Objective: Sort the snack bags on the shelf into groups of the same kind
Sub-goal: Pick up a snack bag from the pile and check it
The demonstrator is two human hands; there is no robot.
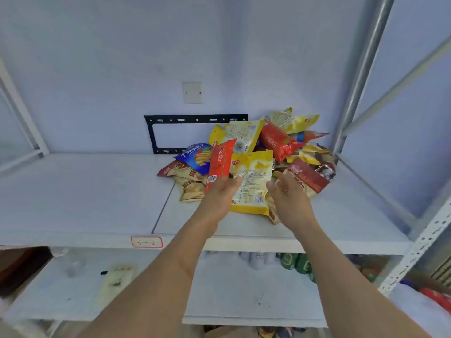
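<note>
The left hand (220, 191) grips a red snack bag (220, 162) upright by its lower end. Just to its right, the right hand (285, 191) hovers with fingers loosely spread, holding nothing, over a yellow bag (253, 176). Beyond both hands, the snack pile (280, 142) sits on the white shelf (85, 191).

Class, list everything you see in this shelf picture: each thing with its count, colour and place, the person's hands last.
snack bag pile: many, mixed colours, shelf right
red bag: one, red, in left hand
blue bag: one, blue, pile's left edge
big yellow bag: one, yellow, pile front
shelf: one, white
black bracket: one, on wall
wall plate: one, white, above bracket
label: one, red-edged, shelf front
left hand: grips red bag
right hand: open, over pile
</note>
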